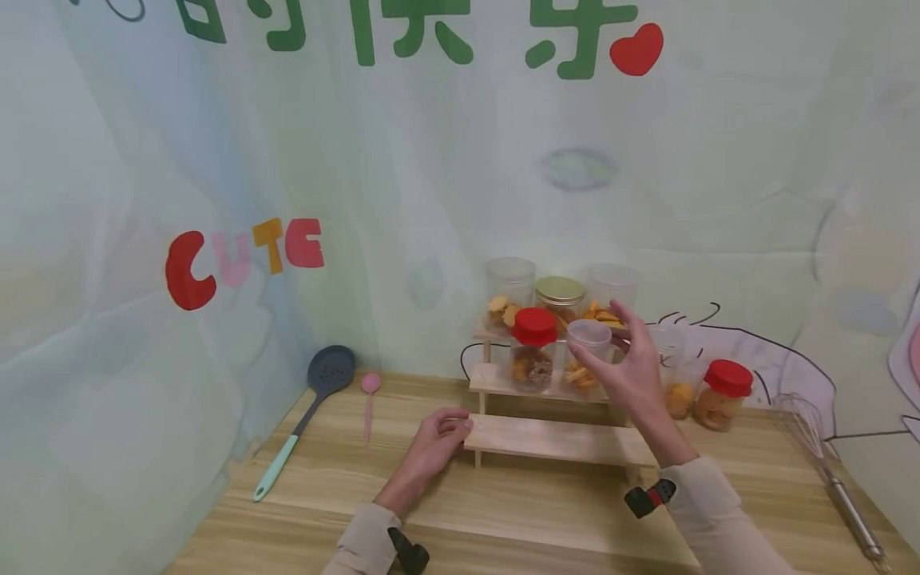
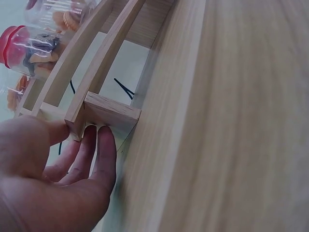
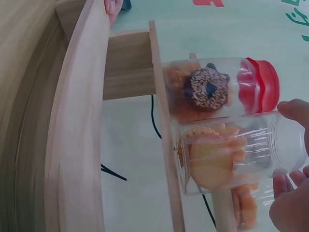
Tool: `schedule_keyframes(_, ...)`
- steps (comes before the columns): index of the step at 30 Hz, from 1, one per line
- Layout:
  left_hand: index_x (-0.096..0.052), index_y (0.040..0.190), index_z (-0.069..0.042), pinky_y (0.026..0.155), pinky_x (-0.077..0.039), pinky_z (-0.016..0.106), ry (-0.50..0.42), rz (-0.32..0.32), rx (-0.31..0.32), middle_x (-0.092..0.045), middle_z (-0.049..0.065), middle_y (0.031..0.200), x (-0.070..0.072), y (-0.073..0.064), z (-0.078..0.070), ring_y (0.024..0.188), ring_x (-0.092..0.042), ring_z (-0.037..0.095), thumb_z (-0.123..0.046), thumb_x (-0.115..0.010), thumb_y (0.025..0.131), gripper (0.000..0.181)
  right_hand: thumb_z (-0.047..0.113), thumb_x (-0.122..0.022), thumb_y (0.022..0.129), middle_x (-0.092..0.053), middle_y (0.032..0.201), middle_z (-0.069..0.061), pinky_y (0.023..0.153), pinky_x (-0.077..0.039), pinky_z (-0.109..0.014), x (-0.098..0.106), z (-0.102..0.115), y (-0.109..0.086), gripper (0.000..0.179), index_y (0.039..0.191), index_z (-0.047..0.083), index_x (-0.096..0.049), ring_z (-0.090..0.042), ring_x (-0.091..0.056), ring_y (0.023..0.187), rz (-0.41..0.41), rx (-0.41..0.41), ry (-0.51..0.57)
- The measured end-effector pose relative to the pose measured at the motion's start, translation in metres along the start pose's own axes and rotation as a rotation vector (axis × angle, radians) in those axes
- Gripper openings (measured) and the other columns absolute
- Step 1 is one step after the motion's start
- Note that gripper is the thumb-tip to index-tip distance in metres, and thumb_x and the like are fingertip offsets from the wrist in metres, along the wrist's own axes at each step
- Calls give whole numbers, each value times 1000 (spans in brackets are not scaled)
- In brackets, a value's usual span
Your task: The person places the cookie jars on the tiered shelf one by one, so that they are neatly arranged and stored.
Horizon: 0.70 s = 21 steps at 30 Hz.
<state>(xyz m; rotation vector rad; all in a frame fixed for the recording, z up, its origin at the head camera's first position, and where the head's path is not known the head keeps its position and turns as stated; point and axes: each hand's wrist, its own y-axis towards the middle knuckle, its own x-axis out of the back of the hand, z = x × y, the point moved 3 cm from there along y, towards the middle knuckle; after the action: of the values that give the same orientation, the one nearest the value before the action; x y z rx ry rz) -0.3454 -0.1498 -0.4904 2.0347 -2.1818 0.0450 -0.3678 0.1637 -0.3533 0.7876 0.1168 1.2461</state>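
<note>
A three-tier wooden stepped rack (image 1: 557, 439) stands on the table. My left hand (image 1: 430, 447) grips the left end of its lowest step, thumb over the board and fingertips underneath by the leg (image 2: 113, 113). On the middle step is a clear jar (image 3: 212, 159) of biscuit-like pieces, its top between the thumb and fingers of my right hand (image 1: 634, 375). Beside it on the left stands a red-lidded jar (image 1: 534, 355) holding a sprinkled doughnut-like ring. Behind, the top step bears a gold-lidded jar (image 1: 561, 294) between two clear jars, partly hidden.
Right of the rack are another red-lidded jar (image 1: 722, 395) and a clear jar (image 1: 679, 391) with orange pieces. A whisk (image 1: 826, 471) lies at the far right. To the left lie a slotted turner (image 1: 309, 415) and a small pink spoon (image 1: 370, 399). Printed cloth hangs behind.
</note>
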Motion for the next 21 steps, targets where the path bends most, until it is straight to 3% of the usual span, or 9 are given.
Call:
schedule_keyframes(6, -61, 140, 5, 93, -63, 35, 8, 9, 5, -72, 25, 131, 1, 0, 0, 117, -71, 25, -23, -65, 110, 41, 28, -91, 90, -50, 162, -13, 120, -49, -56, -14, -2, 4, 90, 164, 10, -42, -37, -59, 134, -14, 0, 24)
schedule_keyframes(13, -62, 138, 4, 93, -63, 37, 23, 4, 13, -73, 24, 129, -2, 1, -2, 115, -71, 26, -23, -66, 110, 40, 31, -89, 92, -48, 162, -13, 119, -49, -53, -17, -8, 7, 89, 164, 12, -40, -38, -60, 138, -6, 12, 28)
schedule_keyframes(21, -63, 139, 3, 92, -61, 34, 31, -7, 25, -73, 23, 129, -1, -1, -1, 114, -71, 25, -25, -66, 110, 40, 26, -91, 91, -52, 157, -18, 122, -47, -54, -19, -12, 10, 85, 159, 4, -45, -39, -57, 143, 12, 22, 60)
